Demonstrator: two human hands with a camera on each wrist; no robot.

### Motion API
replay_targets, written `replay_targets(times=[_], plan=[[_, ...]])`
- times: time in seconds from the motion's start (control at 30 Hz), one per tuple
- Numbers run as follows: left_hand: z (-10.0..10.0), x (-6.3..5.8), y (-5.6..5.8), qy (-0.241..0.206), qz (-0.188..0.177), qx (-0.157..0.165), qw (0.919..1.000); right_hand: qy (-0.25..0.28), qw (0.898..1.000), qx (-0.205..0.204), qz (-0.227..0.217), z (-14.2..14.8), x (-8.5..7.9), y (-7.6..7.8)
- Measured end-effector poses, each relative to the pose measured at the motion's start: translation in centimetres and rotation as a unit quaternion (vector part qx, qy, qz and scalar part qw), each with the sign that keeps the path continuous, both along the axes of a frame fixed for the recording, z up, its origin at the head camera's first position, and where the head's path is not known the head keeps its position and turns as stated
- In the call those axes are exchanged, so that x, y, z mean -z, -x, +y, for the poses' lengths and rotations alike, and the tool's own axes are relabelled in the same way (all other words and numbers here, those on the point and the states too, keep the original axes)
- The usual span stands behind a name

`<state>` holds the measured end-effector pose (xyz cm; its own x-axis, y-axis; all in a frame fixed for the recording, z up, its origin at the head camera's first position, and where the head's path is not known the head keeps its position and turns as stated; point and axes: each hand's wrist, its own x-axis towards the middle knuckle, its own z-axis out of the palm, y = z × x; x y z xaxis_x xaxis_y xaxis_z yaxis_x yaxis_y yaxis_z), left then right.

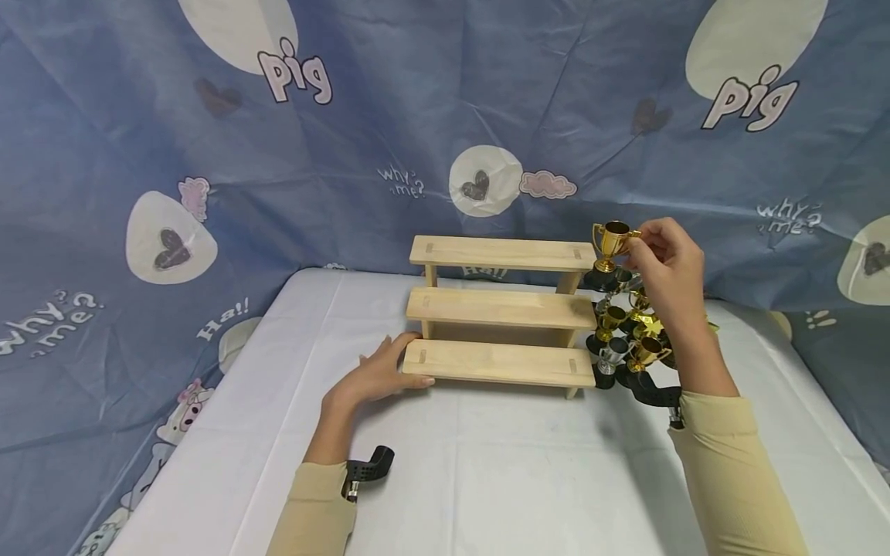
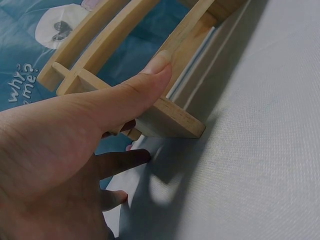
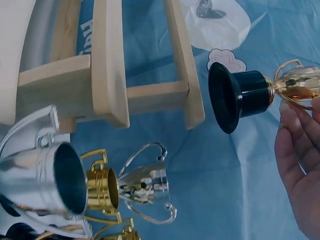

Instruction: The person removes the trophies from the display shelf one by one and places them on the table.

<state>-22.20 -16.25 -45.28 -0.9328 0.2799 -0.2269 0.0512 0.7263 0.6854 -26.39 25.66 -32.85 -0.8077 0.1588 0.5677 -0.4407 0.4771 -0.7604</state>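
A three-step wooden shelf [image 1: 501, 307] stands on the white cloth. My left hand [image 1: 378, 371] grips the left end of its lowest step; in the left wrist view the thumb [image 2: 157, 64] lies on the wood, with other fingers spread below. Beyond the shelf's upper right end, my right hand [image 1: 669, 266] pinches a small gold trophy cup [image 1: 613, 243] by a handle. That cup is upright and raised, its black base [image 3: 245, 97] hanging free beside the top step in the right wrist view. Below the hand, several gold and silver trophies [image 1: 613, 353] crowd along the shelf's right side.
The white-covered table [image 1: 487, 471] extends around the shelf. A blue printed curtain [image 1: 389, 100] hangs behind and at both sides. Close under the right wrist camera stand a large-looking silver trophy [image 3: 37, 175] and another silver one [image 3: 147, 185].
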Motion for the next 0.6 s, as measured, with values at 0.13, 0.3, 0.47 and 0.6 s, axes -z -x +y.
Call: replay_targets(times=[0.13, 0.3, 0.47, 0.6], plan=[[0.1, -0.1, 0.0, 0.0, -0.001, -0.001, 1.0, -0.002, 1.0, 0.009, -0.003, 0.5, 0.2, -0.5], [0.2, 0.0, 0.0, 0.003, 0.002, -0.001, 1.0, 0.02, 1.0, 0.007, -0.004, 1.4, 0.7, -1.1], [0.2, 0.1, 0.0, -0.001, 0.002, 0.0, 1.0, 0.053, 0.999, 0.004, -0.005, 2.5, 1.1, -1.6], [0.1, 0.0, 0.0, 0.002, 0.004, 0.002, 1.0, 0.054, 0.998, 0.016, -0.004, 3.1, 1.3, -1.8]])
